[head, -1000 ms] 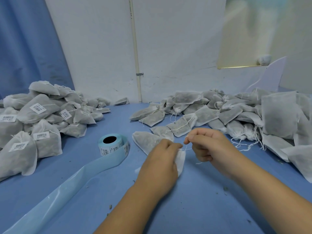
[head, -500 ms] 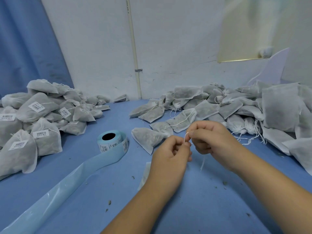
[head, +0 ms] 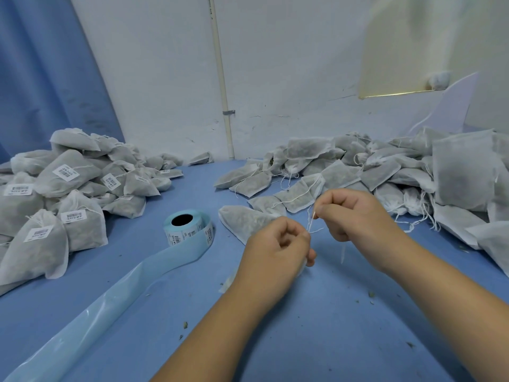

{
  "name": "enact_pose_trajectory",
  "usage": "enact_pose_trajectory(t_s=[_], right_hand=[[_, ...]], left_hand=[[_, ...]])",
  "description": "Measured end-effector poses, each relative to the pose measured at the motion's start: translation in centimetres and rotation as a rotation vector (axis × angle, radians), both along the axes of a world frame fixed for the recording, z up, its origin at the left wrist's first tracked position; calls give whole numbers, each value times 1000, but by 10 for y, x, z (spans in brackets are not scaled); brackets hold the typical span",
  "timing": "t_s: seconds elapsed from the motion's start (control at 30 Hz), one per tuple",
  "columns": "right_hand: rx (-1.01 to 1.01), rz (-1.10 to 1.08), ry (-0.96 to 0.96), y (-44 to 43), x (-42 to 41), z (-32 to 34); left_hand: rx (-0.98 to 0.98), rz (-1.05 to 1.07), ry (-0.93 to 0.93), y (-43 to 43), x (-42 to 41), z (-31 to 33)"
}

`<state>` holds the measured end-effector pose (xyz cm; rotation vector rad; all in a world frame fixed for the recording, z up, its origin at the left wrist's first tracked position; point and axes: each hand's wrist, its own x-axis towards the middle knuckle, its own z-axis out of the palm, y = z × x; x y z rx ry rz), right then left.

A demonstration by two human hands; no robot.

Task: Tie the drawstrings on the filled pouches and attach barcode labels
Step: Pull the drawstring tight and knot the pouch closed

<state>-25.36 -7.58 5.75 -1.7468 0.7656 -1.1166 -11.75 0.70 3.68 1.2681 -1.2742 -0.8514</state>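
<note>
My left hand (head: 278,252) is closed over a white filled pouch, mostly hidden beneath it; only a corner of the pouch (head: 226,282) shows below the wrist. My right hand (head: 348,213) pinches the thin white drawstring (head: 310,223), which runs taut between the two hands, with a loose end hanging down. A roll of barcode labels (head: 190,228) stands left of my hands, its pale blue backing strip (head: 110,296) trailing toward the near left. Another filled pouch (head: 245,220) lies flat just behind my left hand.
A heap of tied, labelled pouches (head: 66,188) fills the left side of the blue table (head: 330,326). A larger heap of unlabelled pouches (head: 385,172) with loose strings covers the right. A white wall with a vertical pipe (head: 223,106) stands behind. Small crumbs dot the tabletop.
My hands have drawn apart a little, the right one lifting up and right so the drawstring stretches between them. The pouch has slipped further under my left hand.
</note>
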Motion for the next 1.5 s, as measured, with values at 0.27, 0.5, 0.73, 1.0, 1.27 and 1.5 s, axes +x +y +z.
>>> enact_pose_trajectory(t_s=[0.27, 0.5, 0.73, 1.0, 1.27, 1.5], right_hand=[[11, -8, -68, 2, 1, 1], [-5, -32, -64, 6, 4, 0], [-16, -77, -65, 10, 6, 2], [-26, -117, -67, 10, 6, 2], [65, -73, -10, 11, 10, -1], [139, -3, 40, 19, 14, 0]], left_hand=[[-23, -64, 76, 1, -1, 3], [-2, -121, 251, 1, 2, 11], [65, -174, 307, 2, 4, 12], [83, -161, 374, 1, 4, 13], [-43, -104, 404, 2, 7, 13], [-93, -59, 523, -2, 10, 13]])
